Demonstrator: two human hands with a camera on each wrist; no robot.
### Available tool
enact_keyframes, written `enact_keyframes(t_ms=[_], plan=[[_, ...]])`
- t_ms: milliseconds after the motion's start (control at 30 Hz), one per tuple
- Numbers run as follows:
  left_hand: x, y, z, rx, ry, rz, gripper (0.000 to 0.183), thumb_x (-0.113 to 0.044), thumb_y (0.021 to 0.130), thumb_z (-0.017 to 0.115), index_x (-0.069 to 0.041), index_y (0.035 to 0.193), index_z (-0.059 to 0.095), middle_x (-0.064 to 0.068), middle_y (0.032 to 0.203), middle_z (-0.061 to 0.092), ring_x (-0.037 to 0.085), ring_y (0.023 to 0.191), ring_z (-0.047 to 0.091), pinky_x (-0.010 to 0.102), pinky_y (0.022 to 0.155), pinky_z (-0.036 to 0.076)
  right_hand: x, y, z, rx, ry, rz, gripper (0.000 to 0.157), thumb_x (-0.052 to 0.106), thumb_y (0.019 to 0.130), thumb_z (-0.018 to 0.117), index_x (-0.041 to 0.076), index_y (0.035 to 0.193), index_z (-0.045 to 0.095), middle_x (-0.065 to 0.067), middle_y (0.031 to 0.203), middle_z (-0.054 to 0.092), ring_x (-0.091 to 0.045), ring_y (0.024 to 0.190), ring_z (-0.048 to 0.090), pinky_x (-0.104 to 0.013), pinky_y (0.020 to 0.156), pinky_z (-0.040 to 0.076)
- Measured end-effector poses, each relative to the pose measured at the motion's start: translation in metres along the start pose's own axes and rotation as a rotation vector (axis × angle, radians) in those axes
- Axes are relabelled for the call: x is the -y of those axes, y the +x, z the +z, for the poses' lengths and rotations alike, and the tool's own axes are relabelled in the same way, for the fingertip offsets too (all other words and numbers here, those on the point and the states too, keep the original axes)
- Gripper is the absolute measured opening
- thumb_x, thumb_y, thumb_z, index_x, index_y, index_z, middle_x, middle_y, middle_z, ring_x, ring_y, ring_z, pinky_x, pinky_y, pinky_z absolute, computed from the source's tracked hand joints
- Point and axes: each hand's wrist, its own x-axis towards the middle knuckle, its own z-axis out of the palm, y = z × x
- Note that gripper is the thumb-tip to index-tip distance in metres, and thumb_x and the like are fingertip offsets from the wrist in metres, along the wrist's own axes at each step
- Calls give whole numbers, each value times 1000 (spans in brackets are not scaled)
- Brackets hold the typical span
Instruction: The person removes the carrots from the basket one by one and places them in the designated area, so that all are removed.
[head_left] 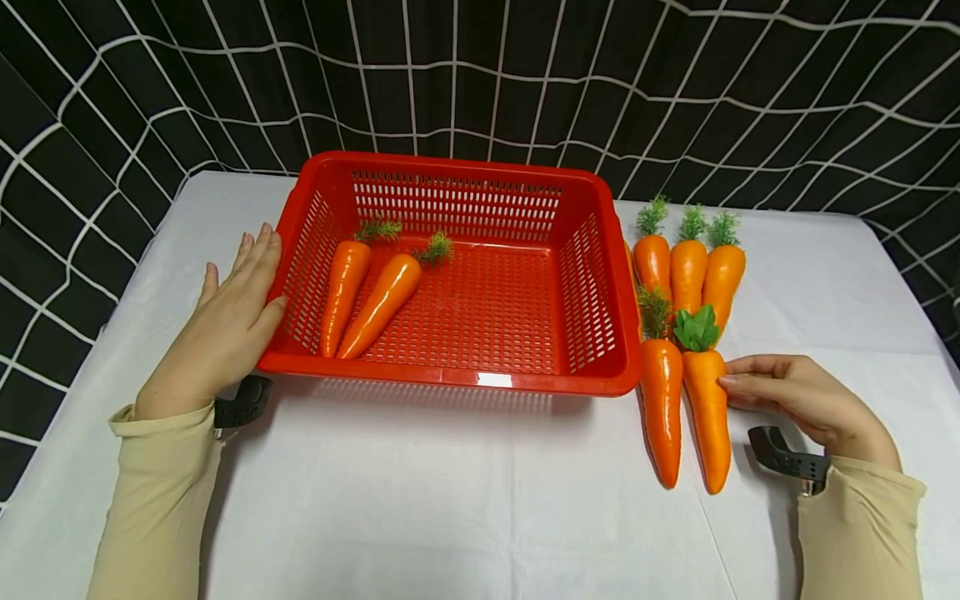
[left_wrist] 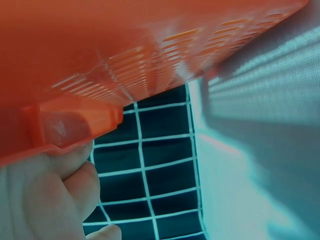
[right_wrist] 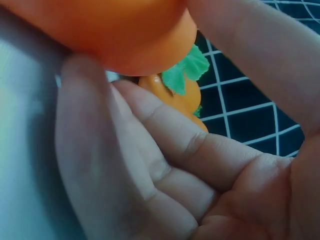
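The right hand (head_left: 813, 404) has a narrow, light-looking pinch on the leafy carrot (head_left: 708, 417), with thumb and fingertips at the right flank of its thick end; how firm the hold is, I cannot tell. The carrot lies on the table (head_left: 450, 500), its tip on the near side of the grip and its leaves (head_left: 697, 327) beyond. Just left of the grip lies a second carrot (head_left: 662, 408), so fingers reaching round would probably have to work between the two. Three more carrots (head_left: 688, 271) lie beyond the grip, the leaves seeming to overlap their tips; raising the thick end first should disturb them least. A deeper grasp would likely slip less on the smooth skin. Well left of the grip, two carrots (head_left: 385, 304) lie in the basket (head_left: 450, 376). At its far end, the left hand (head_left: 228, 329) rests straight-fingered against it; gentle pressure should steady it.
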Motion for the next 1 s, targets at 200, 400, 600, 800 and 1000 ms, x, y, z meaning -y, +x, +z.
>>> enact_keyframes(t_ms=[200, 400, 600, 800, 1000], plan=[[-1, -1, 0, -4, -1, -8, 61, -19, 97, 38, -1, 150, 13, 11, 157, 7, 25, 144, 1, 52, 110, -10, 2, 2, 3, 32, 9, 15, 19, 7, 94, 55, 15, 95, 72, 1, 95, 70, -13, 86, 68, -28, 75, 54], [-1, -1, 0, -8, -4, -9, 61, -19, 97, 38, -1, 150, 13, 12, 157, 8, 24, 144, 0, 52, 110, -11, 2, 3, 4, 45, 18, -4, 19, 6, 94, 54, 12, 96, 72, -1, 95, 70, -15, 86, 68, -29, 75, 54], [-1, -1, 0, -6, -3, -10, 61, -19, 97, 38, -1, 150, 13, 11, 157, 8, 23, 144, 0, 52, 110, -11, 1, 3, 5, 38, 24, 0, 19, 5, 94, 55, 13, 95, 72, -1, 94, 70, -14, 85, 68, -29, 75, 54], [-2, 0, 0, -4, -5, -13, 61, -19, 97, 37, -1, 150, 13, 12, 157, 8, 23, 144, 0, 51, 110, -11, 0, 2, 2, 39, 41, 2, 21, 5, 94, 54, 13, 94, 73, -2, 94, 71, -15, 84, 68, -29, 74, 54], [-2, 0, 0, -6, -10, -9, 61, -19, 97, 38, -2, 150, 12, 10, 157, 7, 23, 144, -1, 51, 109, -12, -3, 0, -2, 51, 101, -12, 25, 1, 94, 52, 13, 95, 74, -4, 94, 71, -16, 84, 69, -29, 74, 54]])
